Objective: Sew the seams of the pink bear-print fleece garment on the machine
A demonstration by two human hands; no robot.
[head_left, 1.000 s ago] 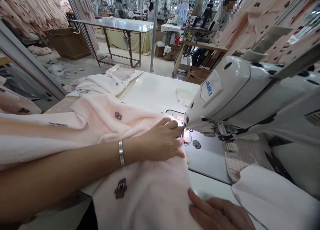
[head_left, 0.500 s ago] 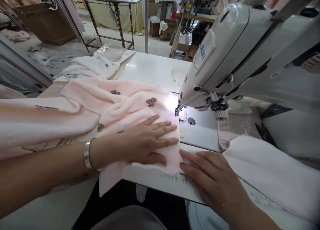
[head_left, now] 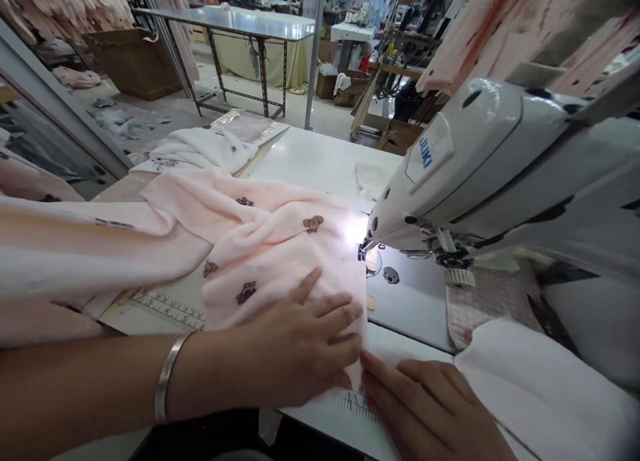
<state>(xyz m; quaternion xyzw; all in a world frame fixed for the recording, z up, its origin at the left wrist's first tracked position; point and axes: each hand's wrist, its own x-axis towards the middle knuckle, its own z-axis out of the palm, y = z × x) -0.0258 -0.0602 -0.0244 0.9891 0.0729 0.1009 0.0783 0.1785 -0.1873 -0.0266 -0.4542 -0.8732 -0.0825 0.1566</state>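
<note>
Pale pink plush fabric point(head_left: 280, 247) with small brown bear prints lies in folds across the sewing table. Its straight right edge runs up under the presser foot point(head_left: 362, 250) of a white sewing machine point(head_left: 450, 154), where a lamp lights it brightly. My left hand point(head_left: 310, 341), with a silver bangle at the wrist, rests palm down on the fabric near this edge, fingers spread. Beside it, my right hand point(head_left: 425, 401) has its thumb and index finger closed together at the fabric's edge, near the front corner; the exact grip is partly hidden.
A ruler scale point(head_left: 165, 307) is marked on the table point(head_left: 320, 147). White printed cloth point(head_left: 200, 147) lies at the back left; a plain pale piece point(head_left: 545, 387) and dark scissors point(head_left: 547, 321) are at the right. Beyond stand a metal-topped table point(head_left: 240, 22) and a cardboard box point(head_left: 133, 64).
The camera view has tilted up, so everything sits lower. My left hand has slid nearer on the fabric, uncovering a bear print. My right fingers have drawn together at the edge.
</note>
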